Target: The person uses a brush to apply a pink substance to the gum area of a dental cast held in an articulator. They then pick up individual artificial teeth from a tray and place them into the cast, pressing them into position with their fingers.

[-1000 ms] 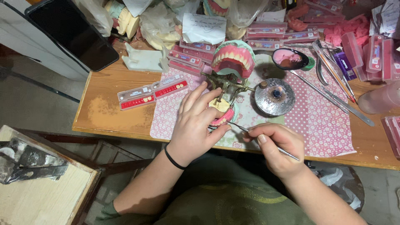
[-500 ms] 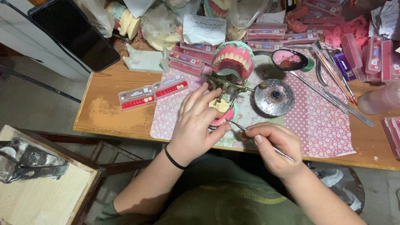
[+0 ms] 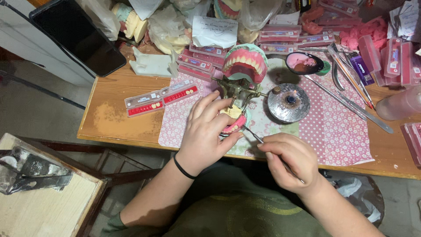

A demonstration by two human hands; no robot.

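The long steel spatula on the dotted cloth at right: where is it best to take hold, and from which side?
Grip the spatula mid-shaft, coming from above. It lies flat and slants toward the table edge; other tools crowd its upper end, while its lower half lies free on the dotted cloth.

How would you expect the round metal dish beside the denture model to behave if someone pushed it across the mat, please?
The round metal dish looks thin and shallow, so it is probably light and would slide easily on the patterned mat. Its flat, wide shape suggests it would not tip or roll. The dark residue at its centre might spill or smear if it is jolted.
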